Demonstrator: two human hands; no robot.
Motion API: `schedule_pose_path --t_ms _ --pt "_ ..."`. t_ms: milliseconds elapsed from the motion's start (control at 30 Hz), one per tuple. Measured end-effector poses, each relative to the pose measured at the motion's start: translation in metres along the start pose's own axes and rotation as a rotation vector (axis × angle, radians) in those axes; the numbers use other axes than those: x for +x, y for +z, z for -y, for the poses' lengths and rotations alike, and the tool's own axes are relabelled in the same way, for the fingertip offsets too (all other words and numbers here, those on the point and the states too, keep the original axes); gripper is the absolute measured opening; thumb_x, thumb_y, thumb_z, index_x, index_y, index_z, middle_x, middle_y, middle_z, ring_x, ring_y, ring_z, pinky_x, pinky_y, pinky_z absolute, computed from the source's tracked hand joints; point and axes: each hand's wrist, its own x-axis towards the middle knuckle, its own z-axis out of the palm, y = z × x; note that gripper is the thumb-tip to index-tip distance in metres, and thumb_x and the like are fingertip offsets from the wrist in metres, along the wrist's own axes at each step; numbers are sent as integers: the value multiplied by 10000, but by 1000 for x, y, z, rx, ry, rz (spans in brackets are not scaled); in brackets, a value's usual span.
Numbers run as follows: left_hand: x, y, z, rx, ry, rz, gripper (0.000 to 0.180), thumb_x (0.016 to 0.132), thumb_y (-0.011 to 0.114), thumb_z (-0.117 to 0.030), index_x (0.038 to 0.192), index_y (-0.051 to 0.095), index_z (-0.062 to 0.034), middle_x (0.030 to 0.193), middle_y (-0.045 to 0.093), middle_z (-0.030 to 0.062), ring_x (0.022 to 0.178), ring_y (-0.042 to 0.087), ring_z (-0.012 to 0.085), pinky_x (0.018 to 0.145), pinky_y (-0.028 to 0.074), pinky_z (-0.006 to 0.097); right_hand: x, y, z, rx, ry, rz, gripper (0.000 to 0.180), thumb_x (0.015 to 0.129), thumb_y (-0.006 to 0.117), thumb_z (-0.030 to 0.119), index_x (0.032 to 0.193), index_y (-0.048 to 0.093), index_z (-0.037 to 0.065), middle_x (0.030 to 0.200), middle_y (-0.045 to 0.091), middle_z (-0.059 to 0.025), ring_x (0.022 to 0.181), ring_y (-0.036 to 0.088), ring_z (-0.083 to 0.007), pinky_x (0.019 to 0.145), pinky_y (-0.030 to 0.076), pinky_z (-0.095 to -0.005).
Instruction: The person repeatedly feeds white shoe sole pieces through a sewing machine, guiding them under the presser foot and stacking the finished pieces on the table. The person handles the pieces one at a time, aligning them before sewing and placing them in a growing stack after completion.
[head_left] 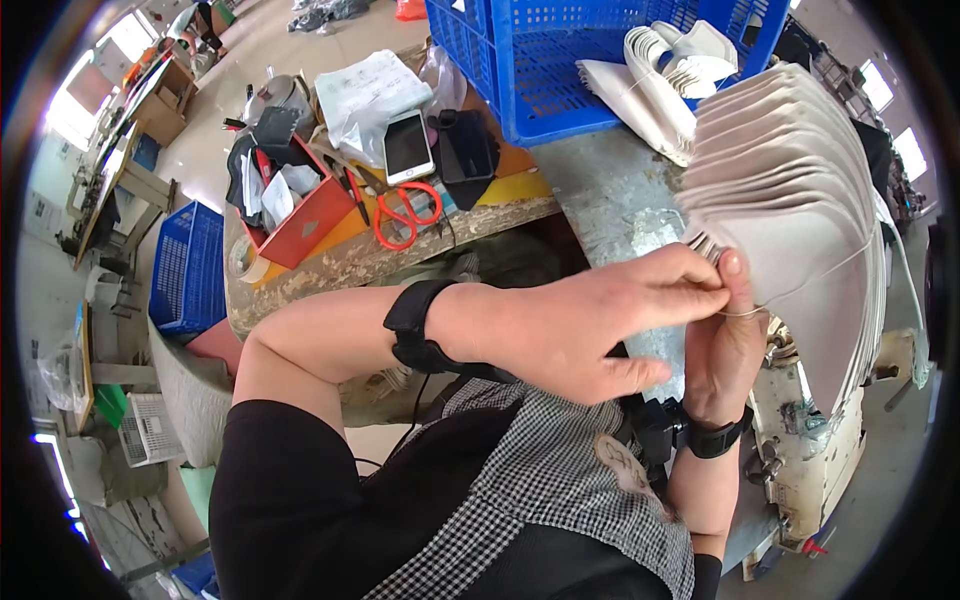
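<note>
My right hand (728,355) grips the near corner of a fanned stack of off-white fabric pieces (790,190), thumb pointing up. My left hand (590,320) reaches across from the left with its thumb held apart. Its other fingertips are bent in against my right thumb, at a thin pale thread (815,280). The thread runs over the front of the stack to those fingertips; just how they grip it is partly hidden. Part of a machine (810,440) with worn cream paint shows below the stack.
A blue crate (560,95) with folded off-white pieces (650,95) stands ahead. On the worn wooden table (400,250) lie red-handled scissors (405,215), a white phone (408,145) and a red box (300,215) of small items. Another blue crate (187,265) is at far left.
</note>
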Motion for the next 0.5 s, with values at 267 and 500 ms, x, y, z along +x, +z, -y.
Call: schedule_pose_path --t_ms 267,500 --pt "-13 7 -6 -105 -290 74 697 793 605 -3 1424 311 40 1246 454 191 1146 493 335 984 407 408 -9 6 -17 3 132 -69 357 856 707 111 1167 586 -15 1120 622 -71 996 583 -135 901 461 -285" --pt "-26 31 4 12 -72 -97 730 733 620 18 1406 337 52 1244 391 185 1168 433 349 997 377 399 -9 22 -14 -20 8 -59 382 860 696 100 1197 552 -7 1127 604 -56 1000 574 -129 892 455 -279"
